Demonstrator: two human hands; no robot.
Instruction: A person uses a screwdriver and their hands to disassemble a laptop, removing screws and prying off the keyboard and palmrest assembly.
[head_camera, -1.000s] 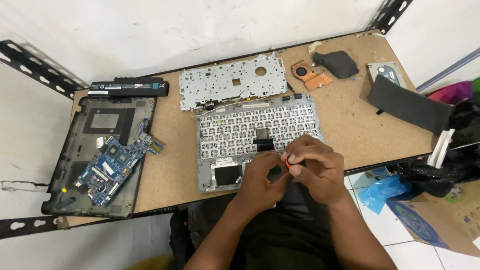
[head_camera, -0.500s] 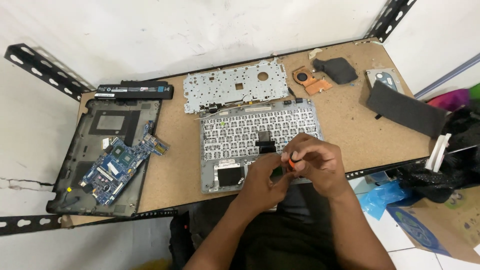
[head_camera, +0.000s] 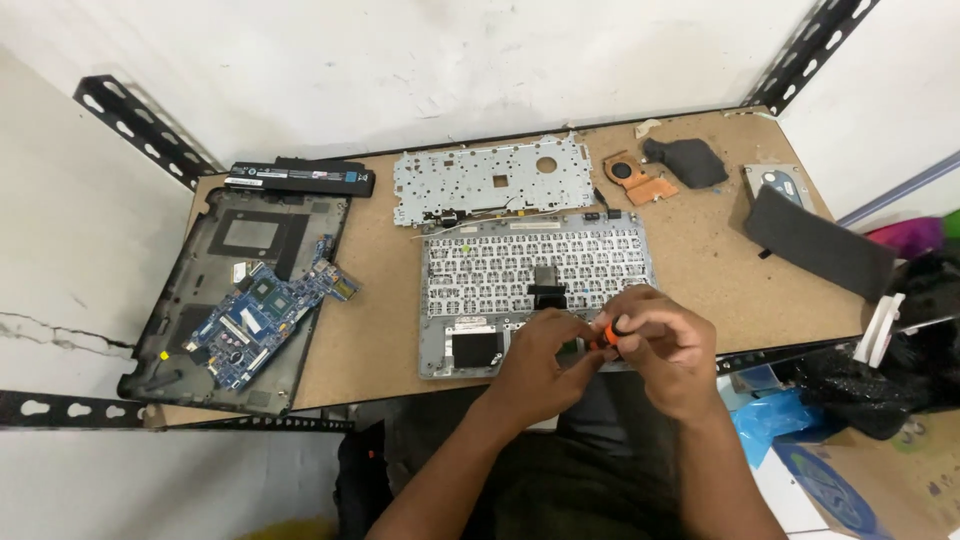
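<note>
— Both hands meet at the near edge: the right hand (head_camera: 665, 345) is closed around a small orange-handled screwdriver (head_camera: 607, 335), and the left hand (head_camera: 540, 360) has its fingers curled against the tip.

— Anything different from a moment ago?

— Hardly; they've stayed together over the palm rest, the tool turned slightly.

— And beyond them?

— Just under and past the hands lies the upturned keyboard deck (head_camera: 535, 275); further off, a metal backing plate (head_camera: 490, 180). Far left sit the base shell (head_camera: 205, 320) with its blue circuit board (head_camera: 265, 320), and a black battery (head_camera: 300, 178) on the bench (head_camera: 380, 290).
</note>
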